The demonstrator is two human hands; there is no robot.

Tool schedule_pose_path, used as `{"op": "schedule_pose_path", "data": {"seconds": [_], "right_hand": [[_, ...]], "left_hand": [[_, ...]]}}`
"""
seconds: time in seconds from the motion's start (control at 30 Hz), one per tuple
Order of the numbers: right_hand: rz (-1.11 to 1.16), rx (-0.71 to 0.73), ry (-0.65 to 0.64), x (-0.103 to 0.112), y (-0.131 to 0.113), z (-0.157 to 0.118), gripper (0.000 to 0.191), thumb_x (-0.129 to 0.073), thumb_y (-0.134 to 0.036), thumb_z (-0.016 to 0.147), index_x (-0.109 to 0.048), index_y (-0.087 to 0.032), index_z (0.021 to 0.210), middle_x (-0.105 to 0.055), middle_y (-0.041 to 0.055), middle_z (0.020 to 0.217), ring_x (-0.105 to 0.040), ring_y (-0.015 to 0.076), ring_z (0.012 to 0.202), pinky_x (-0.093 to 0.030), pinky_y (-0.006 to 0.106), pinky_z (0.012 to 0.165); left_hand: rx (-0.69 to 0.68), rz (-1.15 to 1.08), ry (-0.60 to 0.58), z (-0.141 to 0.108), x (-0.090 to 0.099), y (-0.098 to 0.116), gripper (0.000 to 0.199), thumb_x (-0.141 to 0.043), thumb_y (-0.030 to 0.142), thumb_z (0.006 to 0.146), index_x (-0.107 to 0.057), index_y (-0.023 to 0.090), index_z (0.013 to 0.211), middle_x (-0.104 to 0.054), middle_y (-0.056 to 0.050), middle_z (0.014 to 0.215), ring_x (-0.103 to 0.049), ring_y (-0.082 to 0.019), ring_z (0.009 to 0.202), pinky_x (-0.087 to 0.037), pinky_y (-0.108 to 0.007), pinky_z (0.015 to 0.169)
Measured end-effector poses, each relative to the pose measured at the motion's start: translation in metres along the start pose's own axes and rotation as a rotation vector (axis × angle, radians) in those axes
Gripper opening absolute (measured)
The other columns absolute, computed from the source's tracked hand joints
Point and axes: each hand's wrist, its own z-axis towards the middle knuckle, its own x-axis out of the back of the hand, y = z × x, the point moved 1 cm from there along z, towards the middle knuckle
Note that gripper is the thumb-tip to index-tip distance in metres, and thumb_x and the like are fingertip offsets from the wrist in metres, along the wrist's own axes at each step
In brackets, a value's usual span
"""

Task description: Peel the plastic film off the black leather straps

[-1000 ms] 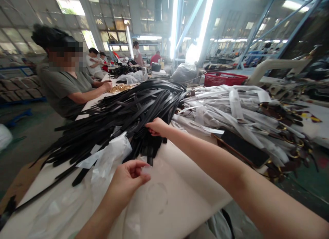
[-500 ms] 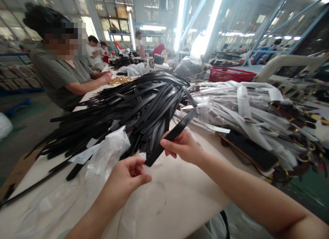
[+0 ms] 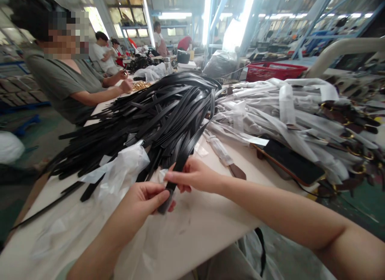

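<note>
A black leather strap (image 3: 177, 167) runs from the heap down to my hands, its end hanging just below them. My right hand (image 3: 194, 175) pinches it between thumb and fingers. My left hand (image 3: 147, 197) closes on it lower down, near the end, and a scrap of clear film shows by the fingers. Behind them lies a large heap of black straps (image 3: 156, 119). A crumpled white plastic sheet (image 3: 120, 171) lies against the heap, close to my left hand. A white-wrapped strap with a brown tip (image 3: 222, 153) lies beyond my right hand.
A mass of white-wrapped straps with metal buckles (image 3: 285, 115) covers the right of the cream table (image 3: 192, 220). A black, phone-like slab (image 3: 290, 163) lies beside it. A co-worker in a grey shirt (image 3: 63, 83) sits at left by gold buckles (image 3: 141, 86). A red basket (image 3: 276, 71) stands behind.
My right hand has left the heap, drawn out one black strap, and brought it to my left hand, which now grips its lower end. The view has tilted slightly.
</note>
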Motion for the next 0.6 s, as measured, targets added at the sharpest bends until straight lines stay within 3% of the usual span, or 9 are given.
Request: {"op": "schedule_pose_path", "data": {"seconds": [0.1,0.17,0.23,0.3,0.4,0.43,0.5,0.57,0.6], "right_hand": [[0.375,-0.089,0.216,0.002,-0.006,0.003,0.044,-0.055,-0.054,0.084,-0.067,-0.011,0.080,-0.039,-0.0077,0.041,-0.033,0.0048,0.035,-0.034,0.018,0.041],[0.392,-0.058,0.289,-0.007,-0.009,-0.004,0.040,-0.054,-0.049,0.086,-0.067,-0.011,0.081,-0.038,-0.0078,0.040,-0.031,0.0044,0.035,-0.030,0.018,0.040],[0.208,-0.015,0.213,-0.026,-0.009,-0.018,0.041,-0.053,-0.049,0.088,-0.069,-0.011,0.089,-0.046,-0.0051,0.043,-0.036,0.0057,0.037,-0.028,0.019,0.040],[0.012,0.008,0.033,-0.049,-0.006,-0.038,0.046,-0.054,-0.052,0.087,-0.070,-0.010,0.095,-0.051,-0.0032,0.046,-0.039,0.0066,0.040,-0.027,0.019,0.041],[0.036,-0.072,-0.189,-0.071,-0.001,-0.059,0.050,-0.059,-0.056,0.082,-0.070,-0.009,0.096,-0.048,-0.0041,0.047,-0.039,0.0065,0.042,-0.028,0.020,0.042],[0.136,-0.108,-0.163,-0.074,0.001,-0.061,0.050,-0.060,-0.057,0.081,-0.070,-0.010,0.095,-0.043,-0.0058,0.045,-0.035,0.0060,0.041,-0.028,0.020,0.042],[0.339,-0.130,0.028,-0.077,0.004,-0.059,0.049,-0.059,-0.057,0.081,-0.070,-0.011,0.093,-0.030,-0.0095,0.042,-0.026,0.0051,0.038,-0.025,0.019,0.040],[0.359,-0.057,0.199,-0.086,0.010,-0.058,0.045,-0.057,-0.055,0.083,-0.070,-0.012,0.091,-0.026,-0.0101,0.042,-0.025,0.0054,0.038,-0.025,0.019,0.041],[0.290,-0.020,0.203,-0.094,0.014,-0.060,0.045,-0.056,-0.054,0.084,-0.070,-0.012,0.091,-0.029,-0.0091,0.042,-0.028,0.0058,0.039,-0.026,0.019,0.041]], "left_hand": [[0.089,-0.032,0.005,-0.016,-0.002,-0.002,0.033,-0.075,0.046,0.070,-0.073,0.013,0.068,-0.071,-0.008,0.066,-0.059,-0.015,0.059,-0.039,-0.021,0.054],[0.113,-0.077,0.044,-0.029,-0.005,-0.006,0.032,-0.078,0.045,0.067,-0.073,0.014,0.068,-0.072,-0.008,0.065,-0.060,-0.015,0.059,-0.041,-0.021,0.054],[0.119,-0.147,0.103,-0.045,-0.008,-0.012,0.031,-0.080,0.043,0.064,-0.073,0.014,0.070,-0.072,-0.007,0.066,-0.062,-0.017,0.061,-0.045,-0.022,0.057],[0.106,-0.213,0.165,-0.065,-0.012,-0.018,0.030,-0.082,0.042,0.062,-0.073,0.014,0.070,-0.072,-0.007,0.066,-0.063,-0.017,0.062,-0.047,-0.023,0.059],[0.116,-0.264,0.212,-0.097,-0.018,-0.030,0.029,-0.084,0.039,0.059,-0.073,0.014,0.069,-0.072,-0.006,0.063,-0.062,-0.016,0.058,-0.046,-0.023,0.056],[0.136,-0.273,0.218,-0.107,-0.019,-0.034,0.029,-0.085,0.038,0.058,-0.073,0.014,0.069,-0.072,-0.007,0.062,-0.062,-0.016,0.057,-0.046,-0.023,0.056],[0.179,-0.285,0.240,-0.125,-0.022,-0.043,0.030,-0.085,0.038,0.057,-0.073,0.013,0.069,-0.072,-0.007,0.062,-0.062,-0.017,0.055,-0.045,-0.023,0.054],[0.192,-0.290,0.294,-0.139,-0.023,-0.053,0.031,-0.084,0.040,0.057,-0.072,0.013,0.067,-0.071,-0.008,0.061,-0.061,-0.017,0.053,-0.044,-0.023,0.051],[0.189,-0.292,0.324,-0.144,-0.023,-0.057,0.032,-0.082,0.041,0.059,-0.071,0.013,0.066,-0.071,-0.008,0.060,-0.060,-0.017,0.052,-0.044,-0.023,0.050]]}}
